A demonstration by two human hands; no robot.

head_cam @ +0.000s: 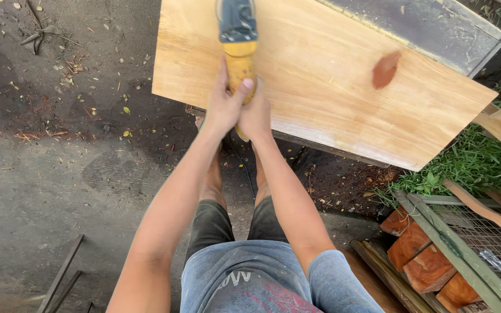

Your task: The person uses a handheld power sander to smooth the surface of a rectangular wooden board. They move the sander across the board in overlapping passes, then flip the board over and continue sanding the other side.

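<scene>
Nearest the lens, a grey-blue shirt (273,278) with faded print fills the bottom edge, and dark shorts show above it. No packages, labels or signs lie about; at far left, dark metal bars (59,278) rest on the concrete ground (42,174), which is strewn with leaves and wood chips. Both forearms stretch up to a yellow power sander (239,40) with a grey-blue head, which rests on a pale wooden board (331,81). This board is smooth and golden, with one reddish knot (385,69) toward its right. The left hand (222,104) wraps closed round the sander's yellow handle; the right hand (256,113) clasps the same handle just beside it, touching the left. At far right, reddish wood blocks (424,261) sit beside a green wire-mesh frame (482,249) and grass (471,162).
</scene>
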